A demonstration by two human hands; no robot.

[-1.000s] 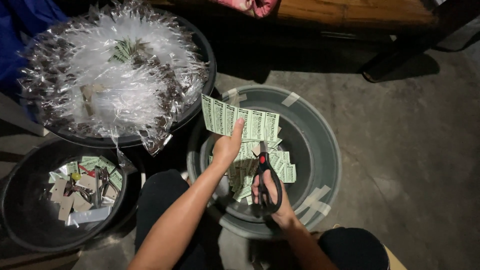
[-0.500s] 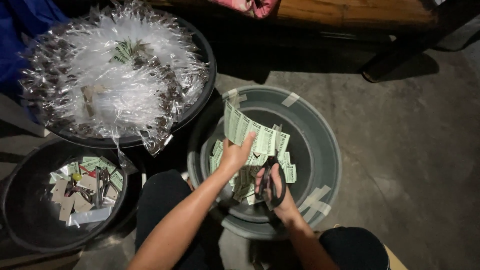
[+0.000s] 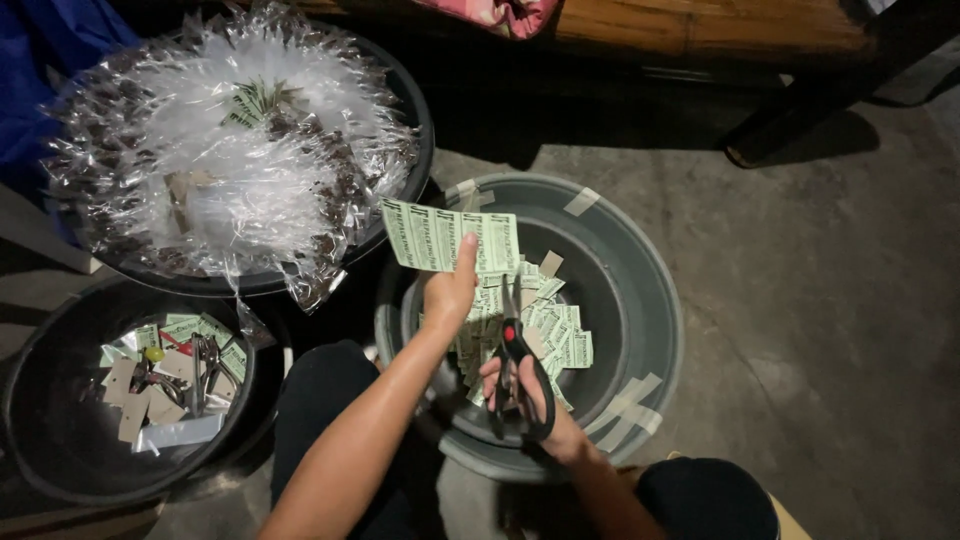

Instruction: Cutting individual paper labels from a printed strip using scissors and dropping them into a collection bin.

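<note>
My left hand (image 3: 450,290) pinches a pale green printed paper sheet (image 3: 440,238) and holds it flat above a grey plastic basin (image 3: 640,290). Just to its right, my right hand (image 3: 540,405) grips black-and-red scissors (image 3: 520,365), whose blades point up toward the sheet's lower edge. Under both hands, several cut green paper labels (image 3: 555,335) lie in a loose pile inside the basin. Strips of tape are stuck on the basin's rim.
A dark basin (image 3: 400,110) heaped with clear plastic packets (image 3: 230,160) stands at the upper left. Another dark basin (image 3: 40,400) at lower left holds labels, card pieces and a metal tool. My knees flank the grey basin. Concrete floor lies to the right, a wooden bench behind.
My left hand swung the green sheet from a flat spread to a tilted, bunched pose and back to flat. The scissors stayed beneath it, shifting slightly upward.
</note>
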